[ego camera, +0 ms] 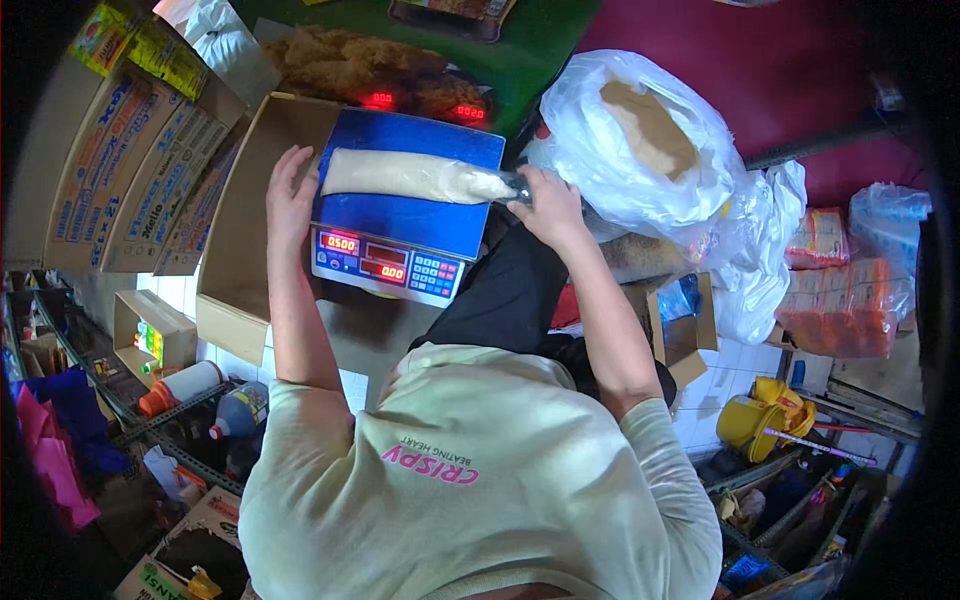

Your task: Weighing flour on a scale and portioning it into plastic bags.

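A clear plastic bag filled with a pale, powdery substance [405, 175] lies lengthwise on the blue platform of a digital scale [420, 225], whose red figures are lit. At the bag's narrow neck, my right hand [551, 206] grips the loose plastic end between thumb and fingers. My left hand [291, 184] is beside the platform's left edge, near the bag's other end, with its fingers apart and nothing in them. To the right stands a large white plastic sack [570, 112], its mouth open on a light brown, powdery substance.
An open cardboard box [232, 262] stands left of the scale, with upright cartons [127, 165] beyond it. A brown heap [352, 64] lies behind the scale. At right are orange packs in clear wrap [840, 307], a small open box [686, 330] and a yellow bucket [742, 429].
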Demonstrator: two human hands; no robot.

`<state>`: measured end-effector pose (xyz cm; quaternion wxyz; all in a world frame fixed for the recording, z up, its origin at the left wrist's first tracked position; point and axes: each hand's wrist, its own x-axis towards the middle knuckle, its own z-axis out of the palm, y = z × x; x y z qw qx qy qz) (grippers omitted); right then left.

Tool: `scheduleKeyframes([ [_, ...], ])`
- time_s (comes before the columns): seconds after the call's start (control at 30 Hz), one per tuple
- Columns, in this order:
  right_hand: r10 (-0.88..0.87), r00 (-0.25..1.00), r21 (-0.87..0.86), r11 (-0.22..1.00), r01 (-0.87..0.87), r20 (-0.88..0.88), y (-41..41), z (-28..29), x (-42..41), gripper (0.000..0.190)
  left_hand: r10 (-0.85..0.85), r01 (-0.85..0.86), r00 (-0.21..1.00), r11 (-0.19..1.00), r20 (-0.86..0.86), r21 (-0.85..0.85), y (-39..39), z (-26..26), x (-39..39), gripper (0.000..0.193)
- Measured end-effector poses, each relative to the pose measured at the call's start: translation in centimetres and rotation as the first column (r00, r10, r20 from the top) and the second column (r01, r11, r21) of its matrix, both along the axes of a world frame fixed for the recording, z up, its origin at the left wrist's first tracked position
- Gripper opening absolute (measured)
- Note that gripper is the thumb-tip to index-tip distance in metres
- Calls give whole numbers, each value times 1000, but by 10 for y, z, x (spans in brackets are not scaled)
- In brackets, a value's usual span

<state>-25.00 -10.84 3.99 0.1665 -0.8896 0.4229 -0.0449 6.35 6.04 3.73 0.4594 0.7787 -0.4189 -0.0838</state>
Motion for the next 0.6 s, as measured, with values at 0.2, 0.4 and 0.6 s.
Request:
scheduleKeyframes([
  [0.2, -1, 993, -24, 1000, -2, -115, -6, 8, 3, 50, 2, -3, 1000, 1000, 21, 28, 1, 0, 1, 33],
  [0.4, -60, 998, 58, 996, 60, -13, -4, -1, -7, 53, -17, 17, 1000, 1000, 12, -3, 1, -4, 3, 33],
  [0.6, -215, 969, 196, 962, 190, 118, 4, -22, -34, 55, 12, -12, 1000, 1000, -17, 2, 0, 1, 4, 35],
])
